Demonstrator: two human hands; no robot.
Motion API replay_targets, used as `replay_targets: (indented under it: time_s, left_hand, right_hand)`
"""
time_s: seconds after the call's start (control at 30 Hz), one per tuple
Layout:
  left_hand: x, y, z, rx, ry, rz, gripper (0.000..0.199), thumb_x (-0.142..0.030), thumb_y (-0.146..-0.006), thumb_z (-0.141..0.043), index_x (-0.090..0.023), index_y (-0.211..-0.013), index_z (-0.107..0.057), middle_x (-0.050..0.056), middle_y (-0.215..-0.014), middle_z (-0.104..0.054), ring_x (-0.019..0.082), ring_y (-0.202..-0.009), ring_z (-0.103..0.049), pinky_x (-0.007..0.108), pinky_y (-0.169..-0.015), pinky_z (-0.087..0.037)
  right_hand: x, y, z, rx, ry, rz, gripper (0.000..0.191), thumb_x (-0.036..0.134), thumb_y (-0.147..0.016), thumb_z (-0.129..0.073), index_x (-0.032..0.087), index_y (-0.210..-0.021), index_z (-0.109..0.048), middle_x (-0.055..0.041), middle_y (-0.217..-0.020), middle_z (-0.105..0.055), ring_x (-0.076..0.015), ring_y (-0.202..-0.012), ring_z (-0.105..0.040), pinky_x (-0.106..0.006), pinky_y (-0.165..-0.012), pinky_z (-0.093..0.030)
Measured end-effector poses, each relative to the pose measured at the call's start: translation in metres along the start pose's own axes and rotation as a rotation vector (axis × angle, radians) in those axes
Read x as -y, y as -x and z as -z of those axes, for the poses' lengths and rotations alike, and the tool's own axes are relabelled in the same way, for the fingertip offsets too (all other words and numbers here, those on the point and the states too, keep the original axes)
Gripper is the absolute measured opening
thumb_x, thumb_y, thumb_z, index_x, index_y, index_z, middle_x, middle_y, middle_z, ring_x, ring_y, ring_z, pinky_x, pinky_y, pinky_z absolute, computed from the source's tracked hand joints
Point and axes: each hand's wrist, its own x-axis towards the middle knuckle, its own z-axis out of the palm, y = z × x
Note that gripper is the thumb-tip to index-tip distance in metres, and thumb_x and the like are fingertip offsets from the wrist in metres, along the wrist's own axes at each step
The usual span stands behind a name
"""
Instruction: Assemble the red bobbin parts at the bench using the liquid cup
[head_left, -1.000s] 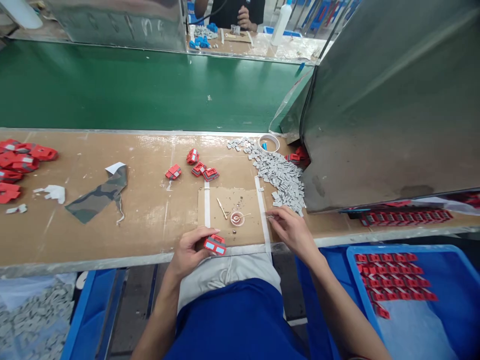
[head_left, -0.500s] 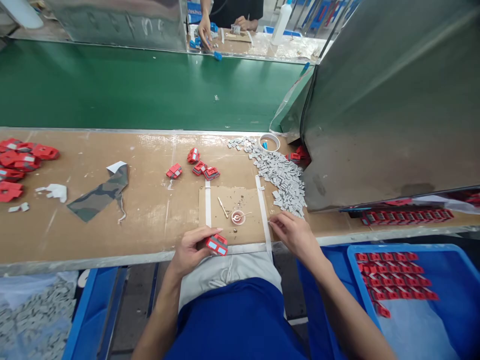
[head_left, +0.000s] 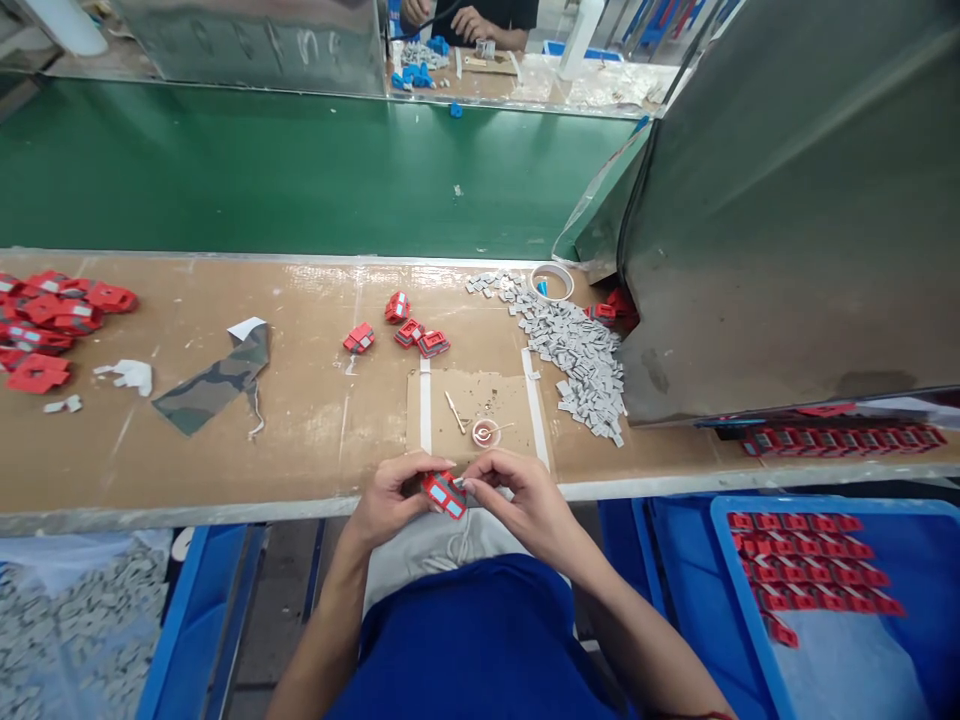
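Note:
My left hand grips a red toy vehicle part with pale blue windows and grey patches, just past the table's front edge. Closed in a pinch, my right hand presses a small grey piece, partly hidden by the fingertips, against the part's right end. Beyond both hands a small round cup with a thin stick in it rests on a cardboard sheet. A pale pointed stick lies left of the cup. Loose grey pieces form a heap at the right.
Several red parts lie mid-table, with a larger pile far left. A camouflage cloth lies between. A tape roll touches the grey heap. A blue tray holds rows of red parts. Across the green belt, another person works.
My right hand has moved left from beside the grey heap to the red part in my left hand. The view has shifted slightly. The other person's reaching hand has drawn back.

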Motion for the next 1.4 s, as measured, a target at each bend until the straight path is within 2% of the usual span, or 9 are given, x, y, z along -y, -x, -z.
replay_targets:
  time_s: [0.27,0.5,0.63,0.77,0.87,1.0,1.17,1.3,1.4]
  left_hand:
    - [-0.004,-0.003,0.0,0.022,-0.111,-0.081,0.041,-0.051,-0.087,-0.077,-0.018,-0.11,-0.08,0.008,-0.082,-0.075,0.017,-0.073,-0.066,0.027,-0.071,-0.051]
    - [-0.004,-0.003,0.0,0.016,-0.207,-0.084,0.042,-0.055,-0.087,-0.074,-0.018,-0.108,-0.081,0.007,-0.081,-0.075,0.018,-0.074,-0.066,0.028,-0.072,-0.051]
    - [-0.004,-0.003,0.0,0.018,-0.238,-0.105,0.041,-0.054,-0.089,-0.073,-0.018,-0.106,-0.08,0.008,-0.082,-0.076,0.019,-0.075,-0.067,0.03,-0.075,-0.052]
    - [-0.005,-0.004,0.0,0.04,-0.272,-0.139,0.039,-0.052,-0.091,-0.071,-0.018,-0.107,-0.079,0.009,-0.085,-0.077,0.02,-0.078,-0.069,0.032,-0.079,-0.054]
    - [-0.005,-0.004,0.0,0.058,-0.29,-0.134,0.034,-0.047,-0.092,-0.071,-0.018,-0.109,-0.079,0.009,-0.088,-0.078,0.02,-0.08,-0.069,0.032,-0.08,-0.054]
    - [-0.005,-0.004,0.0,0.051,-0.302,-0.174,0.03,-0.042,-0.093,-0.072,-0.019,-0.11,-0.079,0.009,-0.087,-0.078,0.02,-0.079,-0.068,0.031,-0.077,-0.054]
    - [-0.004,-0.007,-0.002,0.065,-0.274,-0.328,0.026,-0.034,-0.095,-0.07,-0.018,-0.115,-0.077,0.01,-0.092,-0.08,0.019,-0.083,-0.071,0.029,-0.076,-0.054]
    - [-0.007,-0.008,-0.002,0.077,-0.301,-0.335,0.031,-0.04,-0.096,-0.068,-0.016,-0.113,-0.077,0.009,-0.086,-0.079,0.018,-0.078,-0.071,0.028,-0.073,-0.054]
    - [-0.008,-0.009,-0.002,0.108,-0.311,-0.37,0.031,-0.041,-0.097,-0.066,-0.015,-0.113,-0.076,0.01,-0.085,-0.079,0.018,-0.076,-0.071,0.029,-0.072,-0.054]
  right_hand:
    - [-0.004,-0.001,0.003,0.046,0.097,-0.006,0.016,0.027,-0.098,-0.063,0.018,-0.086,-0.07,-0.0021,-0.079,-0.073,-0.0146,-0.07,-0.062,-0.026,-0.064,-0.045]
    - [0.0,0.0,-0.004,0.005,0.225,-0.062,0.021,0.019,-0.097,-0.06,0.02,-0.076,-0.06,0.0004,-0.072,-0.066,-0.0144,-0.066,-0.057,-0.025,-0.06,-0.04]
    - [-0.001,0.001,-0.009,-0.018,0.422,0.038,0.022,0.017,-0.099,-0.055,0.021,-0.077,-0.055,-0.001,-0.077,-0.06,-0.0154,-0.066,-0.055,-0.026,-0.061,-0.038]
    - [-0.001,0.004,-0.01,0.062,0.579,0.135,0.025,0.014,-0.103,-0.045,0.021,-0.08,-0.052,-0.0021,-0.08,-0.055,-0.017,-0.07,-0.055,-0.027,-0.064,-0.038]
    - [-0.002,0.006,-0.009,0.088,0.616,0.161,0.024,0.013,-0.104,-0.041,0.021,-0.083,-0.052,-0.0036,-0.082,-0.055,-0.0185,-0.073,-0.054,-0.029,-0.066,-0.038]
    - [-0.009,0.006,-0.008,0.052,0.429,0.144,0.021,0.015,-0.102,-0.044,0.02,-0.084,-0.054,-0.0031,-0.082,-0.055,-0.0172,-0.073,-0.054,-0.028,-0.066,-0.04]
    - [-0.019,0.008,-0.007,0.025,0.031,-0.058,0.019,0.029,-0.1,-0.056,0.019,-0.085,-0.062,-0.0024,-0.084,-0.057,-0.0144,-0.072,-0.053,-0.026,-0.062,-0.04]
    - [-0.027,0.012,-0.011,0.069,-0.186,-0.22,0.032,0.049,-0.098,-0.06,0.018,-0.089,-0.062,-0.002,-0.083,-0.058,-0.0139,-0.071,-0.048,-0.026,-0.062,-0.037]
    - [-0.032,0.013,-0.014,0.096,-0.298,-0.304,0.046,0.063,-0.092,-0.062,0.019,-0.084,-0.056,0.0009,-0.074,-0.054,-0.0124,-0.065,-0.041,-0.025,-0.058,-0.032]
